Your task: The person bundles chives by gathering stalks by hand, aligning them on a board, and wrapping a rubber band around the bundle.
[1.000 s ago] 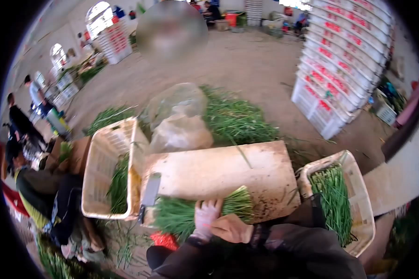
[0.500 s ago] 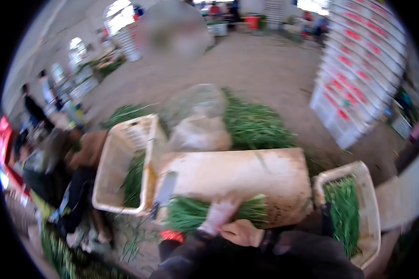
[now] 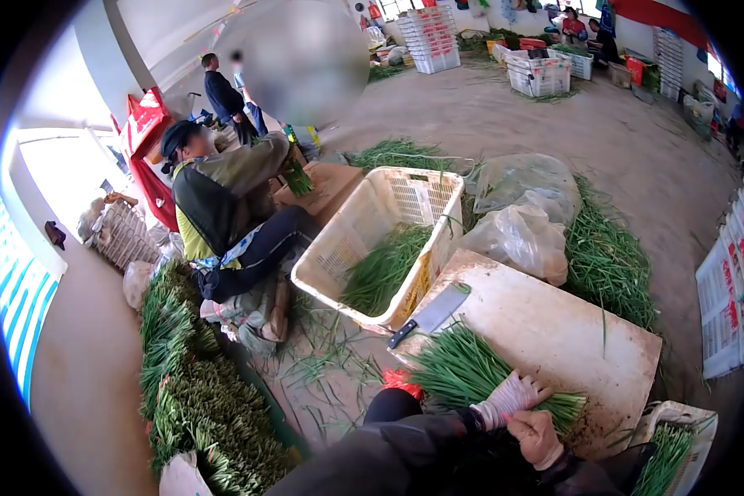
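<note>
On the pale, stained board (image 3: 587, 322) lies a bunch of chives (image 3: 463, 368), leaves to the left and pale stem ends to the right. My left hand (image 3: 511, 399), in a whitish striped glove, lies across the bunch near the stems and grips it. My right hand (image 3: 536, 438) is closed just beside it at the near edge of the stems; a bit of pink shows at its fingertips, too small to name. A cleaver (image 3: 432, 315) with a black handle rests on the board's left edge. Red strands (image 3: 401, 382) sit by my knee.
A white crate (image 3: 380, 306) with loose greens stands left of the board, another crate (image 3: 703, 417) at right. Behind are plastic bags (image 3: 521, 240) and piled greens (image 3: 608, 264). A seated person (image 3: 223, 198) holds greens at left, near stacked bundles (image 3: 215, 397).
My view has swung to the left, so the board and hands appear further right and the seated person shows fully. My left hand stays on the bunch, with my right hand beside it.
</note>
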`<state>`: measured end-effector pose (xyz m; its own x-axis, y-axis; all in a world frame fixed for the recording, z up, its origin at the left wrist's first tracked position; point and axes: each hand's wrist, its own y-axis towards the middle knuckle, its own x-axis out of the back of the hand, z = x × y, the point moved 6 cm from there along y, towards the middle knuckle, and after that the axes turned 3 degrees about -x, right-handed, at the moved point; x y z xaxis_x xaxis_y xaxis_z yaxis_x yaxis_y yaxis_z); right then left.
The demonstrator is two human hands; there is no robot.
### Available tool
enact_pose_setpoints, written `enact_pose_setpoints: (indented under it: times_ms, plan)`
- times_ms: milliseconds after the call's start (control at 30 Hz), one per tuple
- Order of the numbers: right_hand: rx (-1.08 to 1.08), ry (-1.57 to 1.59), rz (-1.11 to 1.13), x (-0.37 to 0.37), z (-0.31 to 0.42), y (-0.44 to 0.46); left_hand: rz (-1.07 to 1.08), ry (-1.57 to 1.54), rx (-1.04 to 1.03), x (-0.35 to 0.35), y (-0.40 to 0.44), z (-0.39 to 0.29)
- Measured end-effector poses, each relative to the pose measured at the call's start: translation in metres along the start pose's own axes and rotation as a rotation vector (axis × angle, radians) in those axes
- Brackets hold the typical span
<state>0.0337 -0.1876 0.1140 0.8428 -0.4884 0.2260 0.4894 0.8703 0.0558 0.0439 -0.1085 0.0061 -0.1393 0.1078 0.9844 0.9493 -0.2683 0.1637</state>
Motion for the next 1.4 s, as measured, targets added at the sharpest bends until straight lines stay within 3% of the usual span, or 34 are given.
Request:
enact_pose_setpoints:
  times_ms: [33,133,200,267,333,467,667,767,967,1067,1100,1133,1167,1200,1267,1300,1333,1400]
  plan:
    - [0.003,0.062,-0.032,0.006,-0.01,0.001,-0.039,0.022,0.038,0.008,0.001,0.0]
    - [-0.26,0.371,-0.139,0.016,-0.035,0.006,-0.119,0.064,0.151,0.01,0.005,0.004]
    - [-0.358,0.56,-0.221,0.024,-0.04,0.015,-0.016,0.043,0.17,0.001,0.009,0.006]
    - [-0.275,0.549,-0.194,0.028,-0.04,0.018,0.068,-0.045,0.186,-0.001,0.008,0.008]
    - [-0.187,0.497,-0.176,0.034,-0.046,0.021,0.024,-0.18,0.118,0.015,0.005,0.011]
    - [-0.233,0.429,-0.235,0.041,-0.043,0.019,0.022,-0.476,0.073,0.03,0.002,0.022]
    - [-0.293,0.45,-0.274,0.046,-0.046,0.014,-0.109,-0.543,0.018,0.02,-0.003,0.029]
    - [-0.294,0.414,-0.279,0.047,-0.036,0.01,-0.076,-0.581,0.058,0.049,-0.004,0.027]
    - [-0.232,0.354,-0.321,0.056,-0.035,0.005,-0.094,-0.621,0.1,0.042,-0.005,0.028]
    - [-0.255,0.194,-0.37,0.059,-0.022,0.004,-0.101,-0.612,0.159,0.053,-0.009,0.026]
    - [-0.19,0.113,-0.39,0.059,-0.045,0.003,-0.282,-0.529,0.122,0.064,-0.012,0.026]
    - [-0.004,0.087,-0.401,0.057,-0.034,0.005,-0.147,-0.642,0.148,0.049,-0.006,0.029]
    - [-0.214,0.001,-0.3,0.058,-0.047,-0.001,-0.266,-0.734,0.147,0.057,-0.009,0.025]
    - [-0.242,-0.117,-0.233,0.057,-0.041,-0.001,-0.231,-0.764,0.179,0.046,-0.011,0.025]
    - [-0.03,-0.341,-0.294,0.053,-0.036,-0.004,-0.189,-0.703,0.21,0.027,-0.011,0.029]
    - [-0.019,-0.357,-0.298,0.051,-0.043,-0.004,-0.131,-0.681,0.215,0.031,-0.011,0.029]
    - [-0.025,-0.401,-0.28,0.047,-0.053,-0.005,-0.25,-0.651,0.123,0.046,-0.002,0.025]
    - [-0.014,-0.484,-0.31,0.041,-0.054,-0.006,-0.242,-0.617,0.137,0.05,-0.003,0.023]
